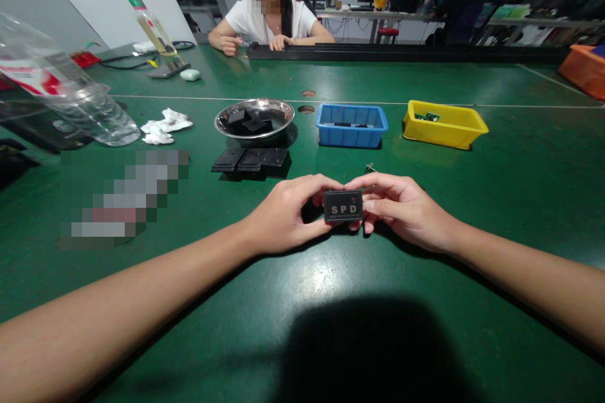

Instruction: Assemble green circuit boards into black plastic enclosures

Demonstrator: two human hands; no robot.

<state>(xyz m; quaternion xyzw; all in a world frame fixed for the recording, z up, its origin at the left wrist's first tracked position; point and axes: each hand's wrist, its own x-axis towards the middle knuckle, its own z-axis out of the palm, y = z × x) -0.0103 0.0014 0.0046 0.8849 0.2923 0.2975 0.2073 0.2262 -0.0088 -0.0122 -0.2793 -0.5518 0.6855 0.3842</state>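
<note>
A small black plastic box marked "SPD" is held upright just above the table, its lettered face toward me. My left hand grips its left side between thumb and fingers. My right hand is closed at its right edge, thumb and fingertips on the box. A small circuit board piece shows just behind my right fingers, partly hidden. Beyond my left hand lie several flat black plastic pieces side by side.
Behind are a steel bowl of black cases, a blue bin and a yellow bin with green boards. Crumpled tissue and a tilted plastic bottle stand left. Across the green table a person sits working.
</note>
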